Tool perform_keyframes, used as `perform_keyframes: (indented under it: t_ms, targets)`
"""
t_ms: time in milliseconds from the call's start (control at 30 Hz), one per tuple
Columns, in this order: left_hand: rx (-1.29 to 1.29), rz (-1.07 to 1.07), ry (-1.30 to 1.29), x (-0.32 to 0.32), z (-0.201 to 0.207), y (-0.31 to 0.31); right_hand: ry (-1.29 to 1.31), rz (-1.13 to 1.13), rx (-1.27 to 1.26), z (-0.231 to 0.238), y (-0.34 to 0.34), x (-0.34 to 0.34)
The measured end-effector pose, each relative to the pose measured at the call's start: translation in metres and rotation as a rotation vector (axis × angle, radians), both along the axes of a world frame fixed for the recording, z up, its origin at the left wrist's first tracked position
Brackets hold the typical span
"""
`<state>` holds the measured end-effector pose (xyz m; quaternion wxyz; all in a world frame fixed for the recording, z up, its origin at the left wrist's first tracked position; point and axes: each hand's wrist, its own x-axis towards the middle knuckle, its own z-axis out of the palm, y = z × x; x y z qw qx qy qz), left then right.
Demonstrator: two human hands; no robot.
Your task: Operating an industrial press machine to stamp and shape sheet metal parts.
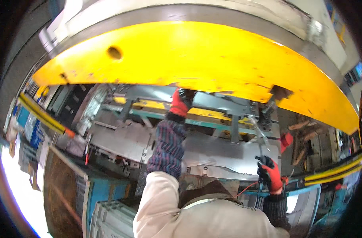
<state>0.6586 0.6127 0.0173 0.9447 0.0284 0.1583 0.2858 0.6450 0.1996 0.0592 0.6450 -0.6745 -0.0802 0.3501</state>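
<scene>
My left hand (181, 102), in a red and black glove, reaches forward to the lower edge of a yellow machine beam (212, 55). Its fingertips are dark and partly lost against that edge, beside a shiny metal sheet part (216, 104) on the machine's bed. My right hand (271, 174), gloved the same way, is closed at the right around a thin, long rod-like tool (261, 139) that points away from me; its exact kind is unclear. Flat grey metal sheets (224, 154) lie between my arms and under my left forearm.
Yellow-and-black guard bars stand at the left (42, 115) and right (333, 170). A grey crate (111, 218) and a blue-edged cabinet (105, 194) are at the lower left. Wooden pieces (301, 139) lie beyond the bed at the right, near a red object (286, 141).
</scene>
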Motion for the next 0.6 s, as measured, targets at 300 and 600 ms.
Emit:
perform_keyframes:
  t_ms: [300,600]
  targets:
    - [1.936,0.461,0.649,0.040,-0.060,0.080,-0.360,0.102,-0.113,-0.033,0.074,0.093]
    - [1.900,0.456,0.660,0.043,-0.047,0.090,-0.809,0.024,-0.351,-0.029,0.103,0.094]
